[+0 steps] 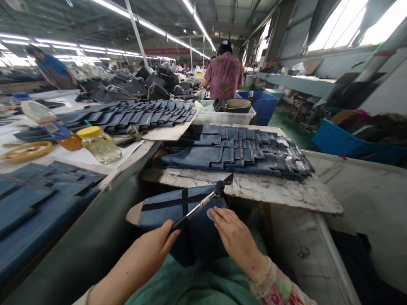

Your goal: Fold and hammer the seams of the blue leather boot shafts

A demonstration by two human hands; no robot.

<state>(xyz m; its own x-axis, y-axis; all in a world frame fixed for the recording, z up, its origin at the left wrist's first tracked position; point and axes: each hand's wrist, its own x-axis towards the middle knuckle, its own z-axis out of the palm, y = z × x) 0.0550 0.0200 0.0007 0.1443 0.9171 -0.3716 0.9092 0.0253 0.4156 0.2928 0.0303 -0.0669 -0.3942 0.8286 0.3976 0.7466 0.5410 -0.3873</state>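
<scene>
My left hand (152,245) is closed around the dark handle of a brush (197,208), which has a silvery shaft and a rounded black tip. The brush slants up to the right across a blue leather bag piece (165,214) with crossing black bands and a tan left end. That piece sits over my lap, below the table edge. At its right side is my right hand (233,231), fingers together, pinching a small whitish scrap (210,214), perhaps cloth. The tip of the brush is just above the right fingers.
Overlapping blue leather pieces (235,148) lie on a worn board (305,197) ahead. Leftward are more pieces (32,207), a yellow-lidded jar (101,146), a tilted bottle (52,125) and a yellow ring-shaped object (27,151). A person (224,72) works beyond a white crate (219,116).
</scene>
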